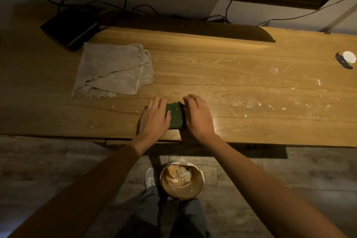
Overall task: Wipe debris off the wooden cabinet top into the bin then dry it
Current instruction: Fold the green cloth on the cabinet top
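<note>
Head view, green sponge (pixel 175 115) between left hand (pixel 154 117), right hand (pixel 198 117)

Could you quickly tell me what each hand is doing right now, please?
Left hand: fingers fairly straight, resting on the green sponge.
Right hand: fingers curled over the sponge's other side, gripping it.
</note>
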